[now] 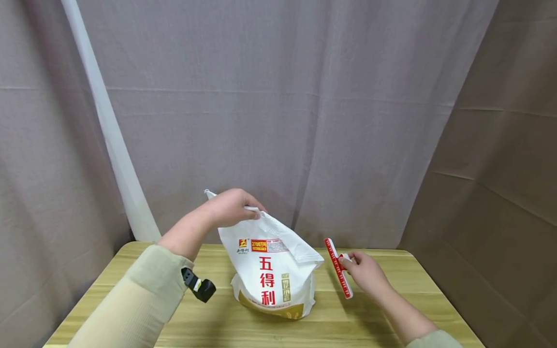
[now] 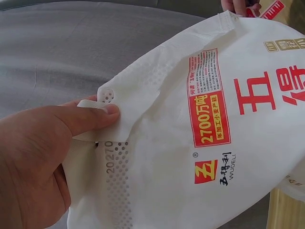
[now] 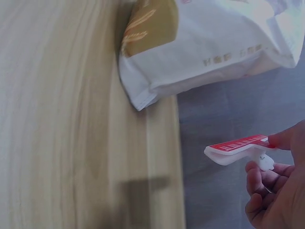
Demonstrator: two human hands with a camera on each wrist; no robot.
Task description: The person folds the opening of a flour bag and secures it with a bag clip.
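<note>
White and printed with red Chinese characters, the flour bag (image 1: 271,270) is standing upright near the middle of the light wooden table (image 1: 391,309), its base resting on the tabletop and its top edge pulled up and to the left. The person's left hand (image 1: 230,207) is gripping that top edge from above, with the thumb and curled fingers pinching the folded, perforated seal strip; in the left wrist view the thumb (image 2: 90,117) is pressing flat against the strip while the rest of the bag is hanging below it, showing a red label and a small red and yellow logo. The right hand (image 1: 365,273) is hovering just to the right of the bag, apart from it, and is holding a red and white bag sealing clip (image 1: 338,267) between the thumb and curled fingers; the clip is tilting upward toward the bag's right shoulder without touching it. In the right wrist view the clip's end is sticking out from the fingertips (image 3: 259,183) above the grey cloth, with the bag's lower corner lying at the table's edge. Grey curtain fabric (image 1: 278,96) is hanging behind the table
</note>
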